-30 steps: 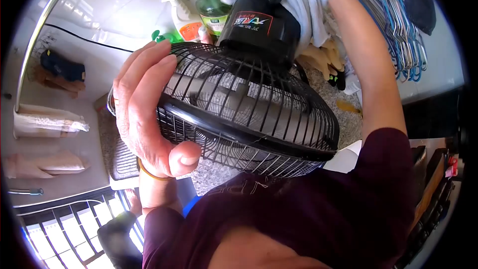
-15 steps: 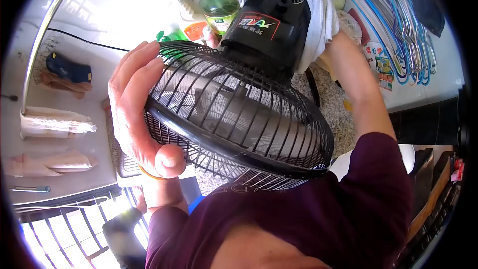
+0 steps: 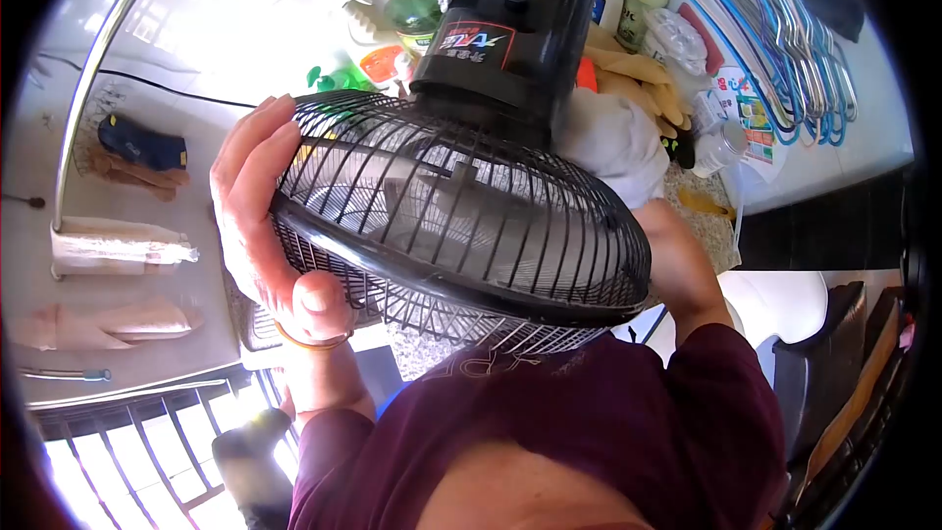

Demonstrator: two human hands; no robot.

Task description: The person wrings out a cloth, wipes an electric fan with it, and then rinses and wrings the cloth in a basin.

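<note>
A black electric fan (image 3: 461, 255) lies tilted in front of me, its wire cage toward my chest. The black motor housing (image 3: 505, 39), with a dial and a coloured label, points away. My left hand (image 3: 260, 206) is closed on the cage's left rim, thumb in front and fingers behind. At the cage's right side my right hand (image 3: 672, 236) has a white cloth (image 3: 613, 147) bunched over it, against the back of the cage near the housing. The cloth and cage hide the right fingers.
Behind the fan stand a green pump bottle (image 3: 412, 10) and other bottles. Tan rubber gloves (image 3: 638, 79) and a clear plastic cup (image 3: 721, 147) lie at the right. Several hangers (image 3: 795, 59) hang at the upper right. Gloves (image 3: 142, 142) hang on the left wall.
My right hand has brought the white cloth down from around the motor housing to the back of the cage. The fan has shifted slightly left, and my left hand keeps its grip.
</note>
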